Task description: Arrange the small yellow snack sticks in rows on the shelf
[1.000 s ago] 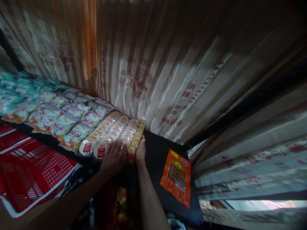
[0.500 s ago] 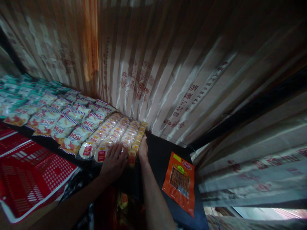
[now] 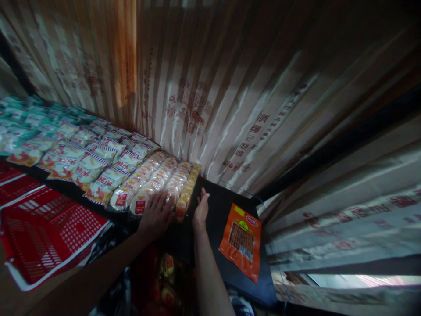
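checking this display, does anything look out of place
Perhaps the flat orange plastic packet: it lies alone at the right end of the black tabletop, apart from the rows of clear-wrapped round white snacks.

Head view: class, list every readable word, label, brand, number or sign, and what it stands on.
"國", apparently, on the curtain; its other characters are unclear.
White snack bags: red lettering, too blurred.
Round packs: red labels, too small.
Yellow packs, orange pouch, green bags: too small or blurred.

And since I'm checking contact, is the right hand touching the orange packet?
No, a strip of black tabletop shows between the right hand and the orange packet.
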Tool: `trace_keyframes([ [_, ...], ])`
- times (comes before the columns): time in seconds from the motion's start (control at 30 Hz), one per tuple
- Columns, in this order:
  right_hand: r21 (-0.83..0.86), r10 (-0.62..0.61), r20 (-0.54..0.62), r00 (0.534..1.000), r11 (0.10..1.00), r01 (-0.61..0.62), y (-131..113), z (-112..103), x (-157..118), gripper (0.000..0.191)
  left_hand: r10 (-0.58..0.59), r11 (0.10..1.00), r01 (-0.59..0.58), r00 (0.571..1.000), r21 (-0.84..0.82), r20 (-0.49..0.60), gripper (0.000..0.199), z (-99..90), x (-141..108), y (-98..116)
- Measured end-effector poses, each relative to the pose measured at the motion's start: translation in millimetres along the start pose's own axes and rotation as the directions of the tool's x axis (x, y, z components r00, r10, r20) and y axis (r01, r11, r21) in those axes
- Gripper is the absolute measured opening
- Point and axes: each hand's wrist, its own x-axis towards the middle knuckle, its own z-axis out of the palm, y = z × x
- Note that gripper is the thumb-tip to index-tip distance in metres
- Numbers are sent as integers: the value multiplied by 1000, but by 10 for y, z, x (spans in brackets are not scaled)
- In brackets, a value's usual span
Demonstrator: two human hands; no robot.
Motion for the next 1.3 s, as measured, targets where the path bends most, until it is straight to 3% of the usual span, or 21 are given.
trace_keyframes([
  [0.07, 82, 60, -36, 998, 995, -57, -31, -66, -206, 74, 8, 1000, -9, 1000, -14, -6, 45, 5, -14, -11],
  [0.2, 99, 56, -75, 996, 994, -49, -44, -168, -609, 66, 34, 998, -36, 998, -45, -50, 46, 23, -53, -29],
  [0.3, -68, 14, -99, 995, 997, -21, -35, -229, -818, 54, 41, 998, -46, 995, -53, -93, 44, 43, -80, -41],
  [0.4, -239, -130, -57, 990, 964, 112, -42, -271, -935, 40, 51, 996, -62, 987, -65, -149, 43, 74, -106, -56],
  [0.6, -439, -322, 85, 943, 837, 325, -70, -294, -1097, 25, 76, 993, -92, 979, -78, -189, 45, 98, -151, -70],
  [0.8, -520, -364, 190, 912, 750, 408, -35, -303, -1179, 29, 54, 994, -75, 969, -81, -241, 40, 21, -190, -75],
  [0.97, -542, -404, 262, 877, 690, 480, -30, -301, -1177, 32, 77, 984, -112, 968, -138, -239, 42, -35, -495, 62],
  [1.13, -561, -406, 294, 865, 660, 500, -55, -303, -1186, 32, -19, 985, -22, 971, -169, -240, 46, 53, -906, 196],
  [1.3, -567, -389, 304, 870, 660, 493, -61, -302, -1178, 32, -20, 984, -21, 974, -179, -226, 45, 103, -985, 163],
])
